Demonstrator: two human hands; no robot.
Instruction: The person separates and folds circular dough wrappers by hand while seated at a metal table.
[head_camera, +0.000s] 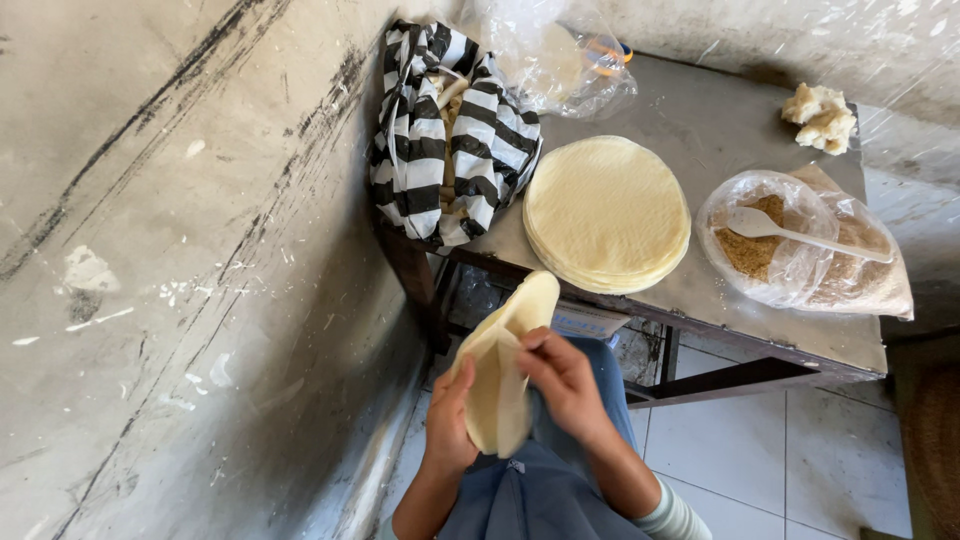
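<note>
A folded round pale dough wrapper (503, 360) is held over my lap, below the table edge. My left hand (449, 420) supports it from the left and underneath. My right hand (563, 378) pinches its right edge with the fingers curled onto it. A stack of flat round wrappers (606, 212) lies on the metal table (700, 120) just above my hands. To the right of the stack, a clear plastic bag of brown crumbly filling (800, 260) holds a white plastic spoon (790, 232).
A black-and-white striped plastic bag (450, 140) sits on the table's left end against the stained wall (180, 250). A crumpled clear bag (550, 55) lies behind it. A lump of pale dough (822, 117) rests at the far right corner. White floor tiles (780, 450) lie below.
</note>
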